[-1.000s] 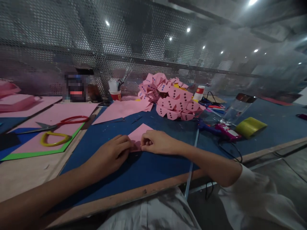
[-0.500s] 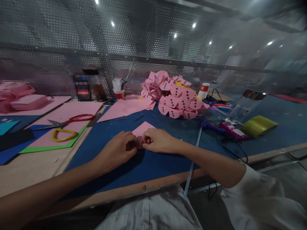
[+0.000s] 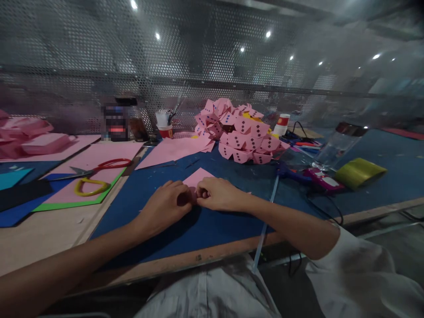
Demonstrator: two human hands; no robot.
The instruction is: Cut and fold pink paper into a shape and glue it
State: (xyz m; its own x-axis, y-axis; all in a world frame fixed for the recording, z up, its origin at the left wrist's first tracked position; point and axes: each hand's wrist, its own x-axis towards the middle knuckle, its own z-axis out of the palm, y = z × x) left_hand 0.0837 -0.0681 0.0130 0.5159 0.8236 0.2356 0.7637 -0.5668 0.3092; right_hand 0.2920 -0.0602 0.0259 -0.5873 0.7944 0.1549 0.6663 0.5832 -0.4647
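A small pink paper (image 3: 200, 175) lies on the blue mat (image 3: 145, 190), one corner pointing away from me. My left hand (image 3: 168, 202) is curled at the paper's lower left edge, thumb and fingers pinched on it. From the right, my right hand (image 3: 219, 194) holds the same paper with bent fingers, its fingertips close to those of my left hand. The fingers cover the near part of the paper. Beyond the hands sits a heap of pink folded paper pieces (image 3: 245, 132) with dark and blue dots.
Scissors (image 3: 114, 163) and coloured sheets (image 3: 66, 198) lie at the left. A pink sheet (image 3: 175, 150) is behind the hands. At the right are a glue gun (image 3: 291, 172), clear bottle (image 3: 341, 143) and yellow tape roll (image 3: 359, 173). A pale stick (image 3: 266, 221) crosses the table's front edge.
My left hand has shifted very slightly right, closer to my right hand. The view has moved a little; both hands stay on the pink paper.
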